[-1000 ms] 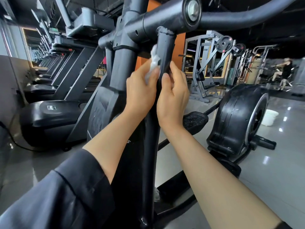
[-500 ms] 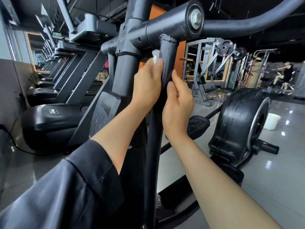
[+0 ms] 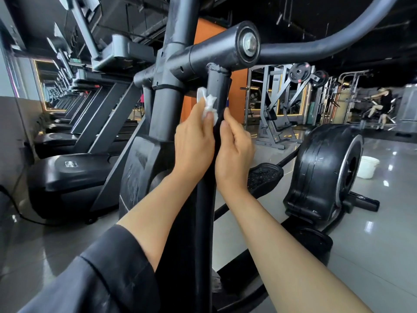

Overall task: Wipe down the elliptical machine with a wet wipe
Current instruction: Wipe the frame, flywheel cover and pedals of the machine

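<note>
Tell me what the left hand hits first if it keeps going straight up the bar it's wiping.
Likely the horizontal pivot tube: the left hand presses the wet wipe to the upright bar, which ends at that welded joint just above.

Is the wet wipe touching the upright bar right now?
Touching. Head view: the left hand presses the wet wipe against the upright bar, no gap visible.

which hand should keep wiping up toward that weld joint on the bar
Left. The left hand already holds the wet wipe against the bar, just below the joint; the right hand only grips the bar.
</note>
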